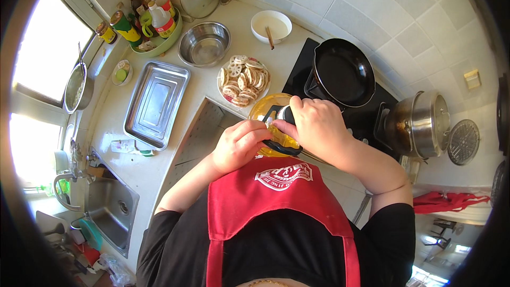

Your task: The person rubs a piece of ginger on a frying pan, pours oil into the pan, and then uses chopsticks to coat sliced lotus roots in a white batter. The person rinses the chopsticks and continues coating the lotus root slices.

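Close in front of the red apron, both hands are at a large clear jug of yellow oil (261,107) with a black handle. My left hand (243,141) grips the black handle near the jug's mouth. A dark cap with a white band (285,114) is held by my right hand (316,123), over the jug's neck; whether it is on or off the neck I cannot tell. A plate of filled lotus root slices (243,81) lies just beyond the jug. To the right, a black frying pan (344,73) sits on the gas hob (297,65) and looks empty inside.
A white bowl of pale batter (271,22) with chopsticks, a steel basin (204,44) and a steel tray (157,103) stand on the counter. Bottles fill a green basin (169,44) at the back left. Steel pots (418,123) occupy the right burner. The sink (111,207) is lower left.
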A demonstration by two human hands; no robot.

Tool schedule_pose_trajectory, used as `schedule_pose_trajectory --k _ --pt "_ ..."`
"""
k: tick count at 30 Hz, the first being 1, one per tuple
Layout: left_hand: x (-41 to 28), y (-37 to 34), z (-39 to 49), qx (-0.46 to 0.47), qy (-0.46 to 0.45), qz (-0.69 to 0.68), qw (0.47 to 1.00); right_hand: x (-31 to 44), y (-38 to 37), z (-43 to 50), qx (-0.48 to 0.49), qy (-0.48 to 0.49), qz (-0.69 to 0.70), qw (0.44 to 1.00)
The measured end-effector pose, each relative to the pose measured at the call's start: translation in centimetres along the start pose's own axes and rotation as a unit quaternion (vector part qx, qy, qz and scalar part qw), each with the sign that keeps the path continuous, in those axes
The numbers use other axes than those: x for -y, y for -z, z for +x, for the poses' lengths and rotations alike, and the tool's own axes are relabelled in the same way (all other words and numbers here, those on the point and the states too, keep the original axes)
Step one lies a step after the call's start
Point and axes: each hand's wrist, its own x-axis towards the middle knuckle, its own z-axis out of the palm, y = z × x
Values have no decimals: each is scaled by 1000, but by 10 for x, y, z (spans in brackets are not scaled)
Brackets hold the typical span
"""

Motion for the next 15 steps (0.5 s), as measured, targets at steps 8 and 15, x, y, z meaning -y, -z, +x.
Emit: schedule_pose_trajectory --k 8,15 --pt "6 -4 -9 3 9 -25 1000 -37 9 5 19 204 82 975" --pt "9 -6 -10 5 0 -43 999 -53 29 10 74 243 143 957"
